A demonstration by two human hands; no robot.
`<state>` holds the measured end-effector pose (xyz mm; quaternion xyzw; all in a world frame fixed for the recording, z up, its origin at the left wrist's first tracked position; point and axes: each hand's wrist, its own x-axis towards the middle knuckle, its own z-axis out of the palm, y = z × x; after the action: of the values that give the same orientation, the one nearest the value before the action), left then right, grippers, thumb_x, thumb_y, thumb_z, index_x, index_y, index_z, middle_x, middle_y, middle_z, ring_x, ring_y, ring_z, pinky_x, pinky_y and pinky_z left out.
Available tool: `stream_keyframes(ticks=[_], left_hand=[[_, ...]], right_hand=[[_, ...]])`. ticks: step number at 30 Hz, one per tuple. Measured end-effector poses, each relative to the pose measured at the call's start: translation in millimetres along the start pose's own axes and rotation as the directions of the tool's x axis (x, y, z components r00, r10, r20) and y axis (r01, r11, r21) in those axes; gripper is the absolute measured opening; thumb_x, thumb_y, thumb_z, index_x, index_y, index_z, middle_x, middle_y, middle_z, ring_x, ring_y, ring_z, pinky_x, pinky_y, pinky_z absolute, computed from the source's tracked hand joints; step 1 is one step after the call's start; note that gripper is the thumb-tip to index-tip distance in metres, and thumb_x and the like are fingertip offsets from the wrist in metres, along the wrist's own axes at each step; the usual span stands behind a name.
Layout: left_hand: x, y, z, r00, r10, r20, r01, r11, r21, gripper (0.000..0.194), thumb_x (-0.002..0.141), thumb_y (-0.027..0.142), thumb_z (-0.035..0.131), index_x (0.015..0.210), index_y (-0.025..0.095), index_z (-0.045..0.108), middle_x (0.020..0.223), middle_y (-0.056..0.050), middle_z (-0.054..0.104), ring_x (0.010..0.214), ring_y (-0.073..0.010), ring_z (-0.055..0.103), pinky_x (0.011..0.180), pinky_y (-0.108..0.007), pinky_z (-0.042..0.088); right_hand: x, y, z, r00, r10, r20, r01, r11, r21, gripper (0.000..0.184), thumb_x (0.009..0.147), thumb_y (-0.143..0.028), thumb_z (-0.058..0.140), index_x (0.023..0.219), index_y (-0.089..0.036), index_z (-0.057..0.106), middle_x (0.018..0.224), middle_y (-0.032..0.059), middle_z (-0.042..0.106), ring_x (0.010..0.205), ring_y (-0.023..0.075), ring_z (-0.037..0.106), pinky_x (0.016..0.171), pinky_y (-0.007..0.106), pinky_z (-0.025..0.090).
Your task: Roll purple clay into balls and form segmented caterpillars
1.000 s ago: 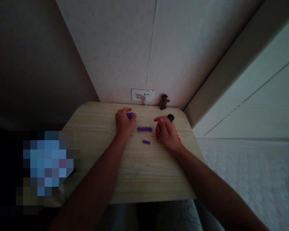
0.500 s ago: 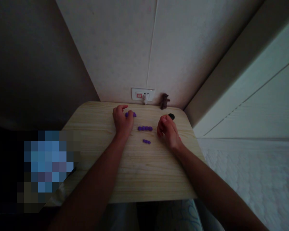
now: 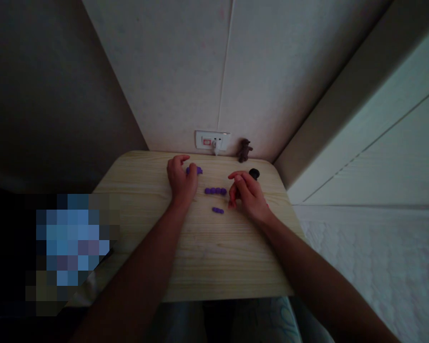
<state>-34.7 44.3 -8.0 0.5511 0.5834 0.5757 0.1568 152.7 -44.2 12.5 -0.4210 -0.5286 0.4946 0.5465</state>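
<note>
My left hand (image 3: 181, 180) rests at the back left of the wooden table (image 3: 221, 267), fingers apart and curved. Its thumb overlaps a small purple lumpy piece (image 3: 199, 170); whether they touch, I cannot tell. To the right, my right hand (image 3: 248, 193) hovers with its index finger stretched leftward, thumb beside it and lower fingers curled apart. I see nothing between them. Left of that hand lie a row of joined purple balls (image 3: 215, 191) and a shorter purple row (image 3: 218, 210). Just behind it is a dark round object (image 3: 254, 174), partly covered.
A small brown bear figure (image 3: 244, 150) stands at the back edge by the wall. A wall socket (image 3: 212, 140) holds a white plug with a cable running up. A pale cabinet (image 3: 372, 143) borders the right side. A blurred-out bluish patch (image 3: 71, 233) covers the left.
My right hand's fingers have spread from a closed bunch, the index finger now reaching left. More of the dark round object shows. My left hand and the purple pieces stay put.
</note>
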Motion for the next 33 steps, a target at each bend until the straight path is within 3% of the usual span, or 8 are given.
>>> stream_keyframes(ticks=[3,7,10,16,21,26,29,33], left_hand=[[0,0,-0.1,1.000,0.008,-0.008,-0.008,1.000,-0.009,0.022,0.082,0.013,0.063,0.102,0.021,0.065,0.110,-0.008,0.065,0.108,-0.0245,0.061,0.107,-0.044,0.048],[0,0,-0.2,1.000,0.002,0.000,-0.002,1.000,-0.020,0.021,0.082,0.014,0.064,0.102,0.021,0.064,0.109,-0.008,0.065,0.108,-0.0250,0.061,0.108,-0.045,0.048],[0,0,-0.2,1.000,0.002,0.010,-0.002,1.000,-0.018,0.021,0.082,0.014,0.064,0.102,0.021,0.064,0.110,-0.008,0.065,0.109,-0.0255,0.061,0.108,-0.046,0.047],[0,-1,0.0,1.000,0.011,0.001,-0.011,1.000,-0.014,0.021,0.082,0.014,0.063,0.102,0.022,0.064,0.110,-0.008,0.066,0.109,-0.0247,0.062,0.107,-0.044,0.048],[0,0,-0.3,1.000,0.008,0.007,-0.008,1.000,-0.021,0.022,0.081,0.014,0.064,0.101,0.021,0.064,0.110,-0.008,0.067,0.109,-0.0246,0.062,0.107,-0.044,0.048],[0,1,-1.5,1.000,0.007,0.011,-0.007,1.000,-0.027,0.021,0.082,0.014,0.063,0.102,0.021,0.064,0.110,-0.009,0.066,0.108,-0.0251,0.062,0.106,-0.045,0.049],[1,0,-2.2,1.000,0.006,0.009,-0.005,1.000,-0.028,0.021,0.082,0.013,0.063,0.102,0.022,0.064,0.111,-0.008,0.065,0.108,-0.0245,0.061,0.106,-0.044,0.049],[2,1,-2.8,0.999,-0.003,-0.037,0.002,1.000,-0.029,0.022,0.081,0.013,0.063,0.101,0.022,0.064,0.110,-0.007,0.063,0.106,-0.0228,0.061,0.105,-0.041,0.049]], right_hand=[[-1,2,0,0.996,0.091,0.011,-0.091,0.995,0.032,0.052,0.095,-0.075,0.052,0.088,-0.024,0.058,0.045,-0.0064,0.058,0.034,0.0132,0.051,0.039,0.025,0.048],[1,2,0,0.989,0.130,-0.072,-0.125,0.989,0.081,0.065,0.089,-0.086,0.049,0.065,-0.025,0.048,0.034,-0.0067,0.046,0.027,0.0113,0.040,0.034,0.026,0.045],[3,-3,1,0.984,0.160,-0.079,-0.147,0.978,0.150,0.068,0.083,-0.089,0.056,0.061,-0.025,0.048,0.033,-0.0082,0.040,0.025,0.0105,0.035,0.032,0.027,0.044],[5,-8,3,0.984,0.176,-0.001,-0.169,0.948,0.269,0.071,0.083,-0.087,0.059,0.057,-0.021,0.057,0.042,-0.0046,0.043,0.037,0.0096,0.041,0.040,0.026,0.044],[5,-11,2,0.970,0.238,0.049,-0.236,0.876,0.421,0.051,0.083,-0.068,0.075,0.068,-0.020,0.065,0.053,-0.0094,0.027,0.043,0.0072,0.025,0.037,0.021,0.032],[4,-11,0,0.961,0.245,0.127,-0.276,0.815,0.509,0.027,0.086,-0.045,0.073,0.085,-0.018,0.071,0.066,-0.0058,0.035,0.053,0.0087,0.034,0.045,0.022,0.041],[3,-9,1,0.976,0.203,0.079,-0.216,0.851,0.479,0.022,0.088,-0.038,0.073,0.090,-0.017,0.072,0.070,-0.0046,0.041,0.057,0.0090,0.039,0.051,0.023,0.045],[3,-7,1,0.988,0.147,0.048,-0.154,0.901,0.406,0.028,0.088,-0.043,0.077,0.097,-0.017,0.071,0.067,-0.0059,0.044,0.055,0.0093,0.041,0.050,0.026,0.048]])
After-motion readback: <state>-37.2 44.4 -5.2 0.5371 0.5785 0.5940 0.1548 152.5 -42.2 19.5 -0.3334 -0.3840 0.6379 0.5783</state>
